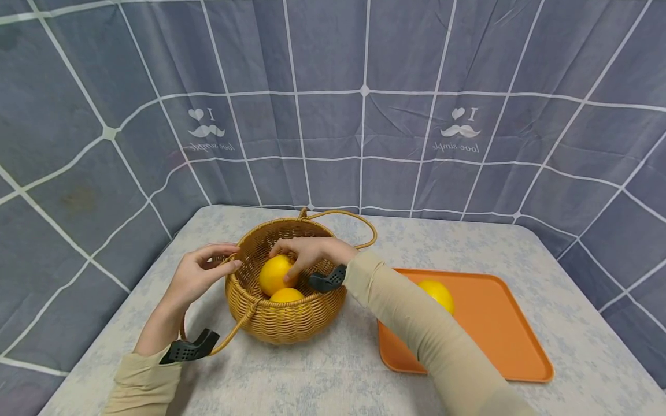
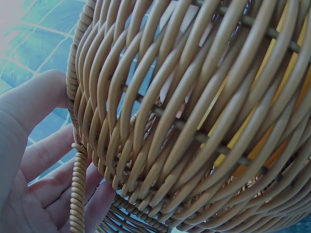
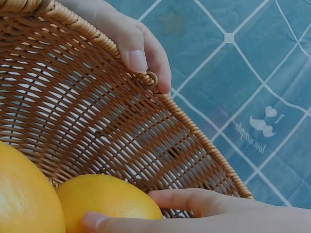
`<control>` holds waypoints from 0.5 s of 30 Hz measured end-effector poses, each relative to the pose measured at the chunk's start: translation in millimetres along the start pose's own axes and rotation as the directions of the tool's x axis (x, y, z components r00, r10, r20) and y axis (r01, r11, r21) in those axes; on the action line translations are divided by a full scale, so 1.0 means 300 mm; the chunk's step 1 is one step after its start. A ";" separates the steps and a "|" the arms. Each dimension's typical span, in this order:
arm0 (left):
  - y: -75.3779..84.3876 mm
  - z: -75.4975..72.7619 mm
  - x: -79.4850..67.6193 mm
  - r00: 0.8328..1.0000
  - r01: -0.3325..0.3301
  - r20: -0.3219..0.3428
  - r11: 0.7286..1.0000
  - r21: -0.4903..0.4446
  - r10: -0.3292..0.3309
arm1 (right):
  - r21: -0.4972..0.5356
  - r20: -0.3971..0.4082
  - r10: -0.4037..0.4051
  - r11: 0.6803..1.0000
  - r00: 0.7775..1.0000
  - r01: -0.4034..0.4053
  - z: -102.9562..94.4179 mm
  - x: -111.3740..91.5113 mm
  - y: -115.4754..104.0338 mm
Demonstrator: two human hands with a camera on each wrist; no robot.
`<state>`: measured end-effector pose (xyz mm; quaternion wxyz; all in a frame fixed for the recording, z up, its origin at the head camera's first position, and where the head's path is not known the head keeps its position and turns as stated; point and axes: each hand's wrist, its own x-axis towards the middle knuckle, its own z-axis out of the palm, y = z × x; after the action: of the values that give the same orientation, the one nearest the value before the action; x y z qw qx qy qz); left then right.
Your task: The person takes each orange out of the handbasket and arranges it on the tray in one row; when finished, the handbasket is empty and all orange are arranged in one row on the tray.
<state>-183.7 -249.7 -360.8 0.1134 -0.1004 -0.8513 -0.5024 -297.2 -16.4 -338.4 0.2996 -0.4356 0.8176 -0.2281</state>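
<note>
A round wicker basket [image 1: 291, 327] stands at the left of the table. My left hand [image 1: 192, 278] grips its left rim, thumb over the edge in the right wrist view. Inside the basket, my right hand [image 1: 309, 252] holds a smooth yellow-orange fruit [image 1: 273, 275], with thumb and fingers on either side of it. Another such fruit [image 1: 287, 296] lies in the basket near the front wall, and in the right wrist view a large fruit [image 3: 26, 194] fills the lower left corner. The left wrist view shows mostly the woven wall [image 2: 194, 111].
An orange tray [image 1: 494, 326] lies to the right, bearing a yellow fruit [image 1: 439, 293] partly hidden by my right sleeve [image 1: 416, 318]. One basket handle [image 1: 372, 228] flops out to the back right; the other handle [image 1: 231, 335] hangs beside my left wrist. A grey-blue checked curtain [image 1: 333, 127] encloses the table.
</note>
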 end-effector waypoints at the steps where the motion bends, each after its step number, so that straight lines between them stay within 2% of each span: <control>1: 0.001 -0.001 0.001 1.000 -0.004 -0.001 1.000 -0.001 0.004 | -0.007 -0.008 -0.004 1.000 1.000 0.003 -0.001 -0.001 -0.002; 8: 0.002 0.000 -0.003 1.000 -0.007 -0.002 1.000 0.003 0.007 | -0.005 -0.086 -0.056 0.998 0.995 0.056 0.006 -0.008 0.000; 15: 0.004 0.002 -0.006 1.000 -0.003 0.000 1.000 0.016 0.003 | 0.029 -0.171 -0.138 0.989 0.976 0.145 0.009 -0.024 -0.011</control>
<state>-181.8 -248.6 -360.6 0.1149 -0.1008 -0.8551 -0.4955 -290.4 -12.1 -336.1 0.2216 -0.4654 0.8021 -0.3016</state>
